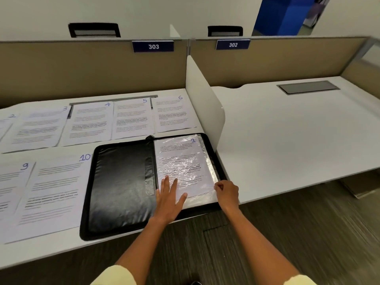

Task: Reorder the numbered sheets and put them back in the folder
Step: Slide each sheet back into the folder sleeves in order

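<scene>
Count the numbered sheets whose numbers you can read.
8. Far row, left to right: sheet 2, sheet 3, sheet 4, sheet 5, sheet 6. Near row: sheet 9, sheet 10. Sheet 1 lies in the folder. More may lie beyond the left edge.

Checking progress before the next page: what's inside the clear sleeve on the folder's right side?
Sheet 1 lies in the plastic sleeve. The left hand presses flat on it; the right hand pinches the corner. Anything beneath sheet 1 is hidden.

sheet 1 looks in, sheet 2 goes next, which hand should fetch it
Left, probably. Sheet 2 lies far left on the desk, the left hand rests flat and free on the sleeve, and the right hand pinches the sleeve's corner.
</scene>
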Tool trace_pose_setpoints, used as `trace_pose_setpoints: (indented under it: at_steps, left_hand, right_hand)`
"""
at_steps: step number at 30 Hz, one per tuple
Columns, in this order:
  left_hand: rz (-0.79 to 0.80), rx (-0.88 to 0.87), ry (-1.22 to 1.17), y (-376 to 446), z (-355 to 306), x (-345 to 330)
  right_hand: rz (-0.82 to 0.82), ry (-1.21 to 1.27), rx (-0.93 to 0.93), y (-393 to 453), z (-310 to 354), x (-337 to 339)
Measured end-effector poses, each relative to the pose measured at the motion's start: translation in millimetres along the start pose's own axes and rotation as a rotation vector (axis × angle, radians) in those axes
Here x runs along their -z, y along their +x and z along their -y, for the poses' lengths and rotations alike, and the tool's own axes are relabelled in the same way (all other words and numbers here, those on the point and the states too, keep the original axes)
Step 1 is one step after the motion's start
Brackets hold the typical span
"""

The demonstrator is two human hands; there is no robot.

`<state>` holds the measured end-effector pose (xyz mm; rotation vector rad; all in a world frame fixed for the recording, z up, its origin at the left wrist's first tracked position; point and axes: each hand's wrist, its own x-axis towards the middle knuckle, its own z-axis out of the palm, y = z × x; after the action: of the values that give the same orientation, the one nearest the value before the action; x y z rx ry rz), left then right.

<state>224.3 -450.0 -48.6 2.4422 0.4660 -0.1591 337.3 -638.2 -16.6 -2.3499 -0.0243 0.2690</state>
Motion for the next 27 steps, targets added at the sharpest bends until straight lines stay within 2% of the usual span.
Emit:
trace_pose_setpoints:
  at_steps: [8,14,16,22,27]
  left_hand:
    - [0.084,0.003,0.253,-22.2,22.4,1.9]
    - [0.161,0.025,0.204,-16.5,22.0,12.3]
    - [0.164,0.009,0.104,-18.0,24.0,19.9]
    - [-0.141,0.099,-0.198,-22.8,54.5,31.8]
    - [-0.222,0.149,-0.278,-25.9,62.5,51.8]
  right_hand:
    - [-0.01,-0.05,-0.004,-7.3,7.5,-2.7]
    - [0.061,-0.106,-0.022,-12.7,-0.7,-15.5]
    - [0.068,-0.088,-0.023,-15.2,-1.7,-17.6]
    - [-0.023,0.075,-0.009,-28.0,9.0,-18.7]
    - [-0.046,0.256,0.053,-42.3,29.5,-17.4]
